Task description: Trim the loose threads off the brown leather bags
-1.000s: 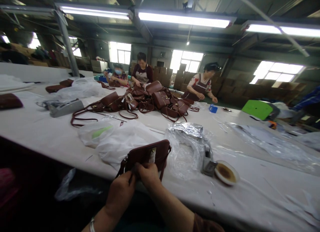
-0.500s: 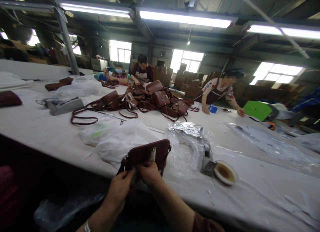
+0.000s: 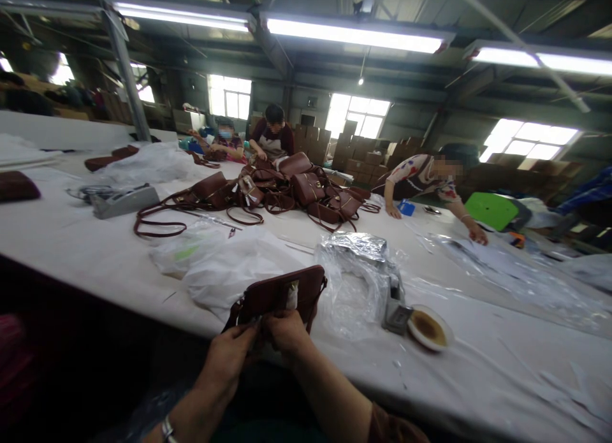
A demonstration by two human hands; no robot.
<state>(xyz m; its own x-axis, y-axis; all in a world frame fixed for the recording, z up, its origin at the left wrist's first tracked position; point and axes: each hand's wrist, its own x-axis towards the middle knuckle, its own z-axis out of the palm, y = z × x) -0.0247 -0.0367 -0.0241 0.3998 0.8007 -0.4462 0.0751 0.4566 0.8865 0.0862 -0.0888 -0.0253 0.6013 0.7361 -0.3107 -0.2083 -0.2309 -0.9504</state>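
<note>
A dark brown handbag [image 3: 272,296] leans up at the table's near edge, with a gold clasp and a white wrapping on its front. My left hand [image 3: 230,355] is closed at the bag's lower left, its fingertips pinched together. Right beside it, my right hand [image 3: 285,331] is closed too, with fingers bent against the bag's lower front below the clasp. The two hands' fingertips almost meet there. A small pale bit shows between them, too small to name. My fingers hide the lower part of the bag.
Several brown handbags [image 3: 306,187] with straps lie piled mid-table. White wrapping sheets [image 3: 243,264], clear plastic [image 3: 351,296], a tape dispenser [image 3: 398,310] and a bowl of brown liquid [image 3: 428,328] are close by. Another tape dispenser [image 3: 125,201] stands left. Co-workers stand across the table.
My hands and the handbag stay almost in place, with only slight finger movement. The co-worker at right has leaned lower and reached a hand further over the table.
</note>
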